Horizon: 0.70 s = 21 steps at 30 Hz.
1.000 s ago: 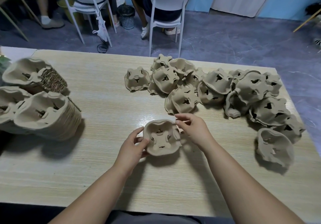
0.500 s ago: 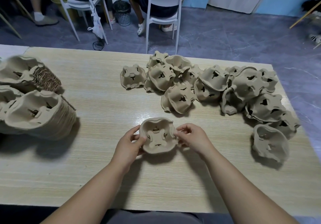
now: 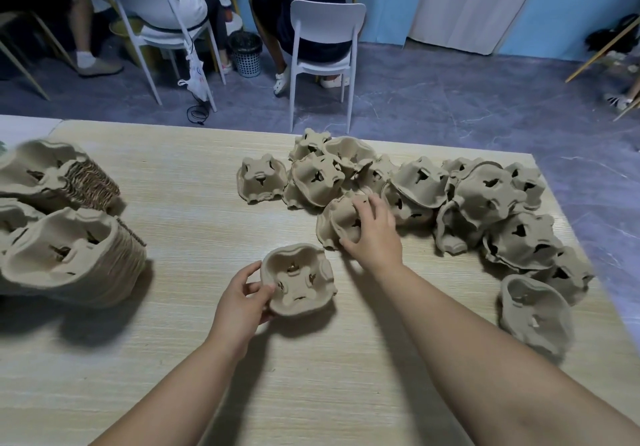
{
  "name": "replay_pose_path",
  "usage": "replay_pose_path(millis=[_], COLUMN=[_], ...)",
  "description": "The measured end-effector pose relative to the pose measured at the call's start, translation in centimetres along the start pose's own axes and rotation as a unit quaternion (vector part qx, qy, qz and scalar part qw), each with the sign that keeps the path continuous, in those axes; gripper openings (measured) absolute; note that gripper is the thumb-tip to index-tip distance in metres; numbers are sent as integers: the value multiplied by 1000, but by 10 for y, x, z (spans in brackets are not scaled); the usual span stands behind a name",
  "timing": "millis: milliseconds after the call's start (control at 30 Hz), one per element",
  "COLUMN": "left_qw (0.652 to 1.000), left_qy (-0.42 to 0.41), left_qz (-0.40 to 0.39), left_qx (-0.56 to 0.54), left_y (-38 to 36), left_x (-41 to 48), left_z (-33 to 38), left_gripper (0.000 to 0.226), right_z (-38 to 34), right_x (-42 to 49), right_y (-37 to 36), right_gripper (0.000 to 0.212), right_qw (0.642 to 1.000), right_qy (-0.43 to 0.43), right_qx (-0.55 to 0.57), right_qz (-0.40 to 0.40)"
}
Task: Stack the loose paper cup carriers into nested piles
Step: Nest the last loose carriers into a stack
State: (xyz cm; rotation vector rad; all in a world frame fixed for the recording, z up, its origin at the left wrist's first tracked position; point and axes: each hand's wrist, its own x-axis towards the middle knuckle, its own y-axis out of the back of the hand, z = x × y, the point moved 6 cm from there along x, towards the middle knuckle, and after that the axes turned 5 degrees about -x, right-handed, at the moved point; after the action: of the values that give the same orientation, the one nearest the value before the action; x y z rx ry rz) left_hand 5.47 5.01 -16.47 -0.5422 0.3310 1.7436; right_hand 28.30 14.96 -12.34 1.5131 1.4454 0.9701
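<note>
pulp carrier (image 3: 341,225) now gripped by right hand (image 3: 375,234); left hand (image 3: 239,298) keeps stack (image 3: 299,281)

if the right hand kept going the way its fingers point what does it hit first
The right hand grips one upside-down carrier; straight on, it would probably meet the next carrier in the heap.

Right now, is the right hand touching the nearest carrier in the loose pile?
Touching. Head view: right hand has fingers and thumb wrapped over the pile carrier, no gap.

Matt, rough pulp-paper carriers (image 3: 485,199) on glossy wood-grain table (image 3: 194,182)
</note>
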Motion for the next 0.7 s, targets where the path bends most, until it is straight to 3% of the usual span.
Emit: replay_pose_path(millis=[100, 300, 500, 633, 700], left_qw=[1000, 1000, 1000, 1000, 1000], left_qy=[2, 11, 8, 8, 8], left_qz=[-3, -4, -11, -17, -27], left_qx=[-5, -13, -9, -9, -8], left_y=[-2, -3, -4, -6, -11], left_x=[1, 2, -1, -3, -5], left_z=[1, -1, -1, -5, -8], left_gripper=[38, 39, 38, 38, 38], right_z=[9, 20, 42, 74, 92], right_x=[-2, -8, -27, -63, -90], right_y=[9, 12, 21, 31, 25], right_gripper=[55, 61, 34, 22, 25], right_qw=[999, 999, 989, 968, 931], right_qy=[-9, -13, -35, -88, -133], right_qx=[41, 48, 140, 234, 339], right_qz=[34, 2, 29, 31, 13])
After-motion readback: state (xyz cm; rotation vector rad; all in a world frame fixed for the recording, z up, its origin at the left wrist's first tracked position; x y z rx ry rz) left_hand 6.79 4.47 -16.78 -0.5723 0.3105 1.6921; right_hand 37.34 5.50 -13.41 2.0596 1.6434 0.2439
